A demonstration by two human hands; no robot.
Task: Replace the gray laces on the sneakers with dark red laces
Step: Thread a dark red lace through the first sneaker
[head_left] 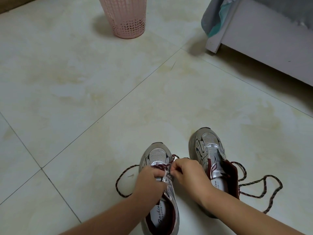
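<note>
Down on the tiled floor (101,92), two sneakers stand side by side. Left hand (149,182) grips the near sneaker (157,156) at its eyelets, while right hand (188,173) pinches its dark red lace (159,166). Beside them, the other sneaker (209,146) trails a second loose lace (264,185).

Premises are a domestic interior, most likely a bedroom or living room of a home. Floor (101,78) is laid in large glossy cream tiles with faint yellowish veining and thin dark grout lines. A pink perforated plastic wastebasket (125,16) stands on it at the far side, and a white-panelled piece of furniture (264,48) with grey and teal cloth (215,21) draped over its corner occupies the far right.
</note>
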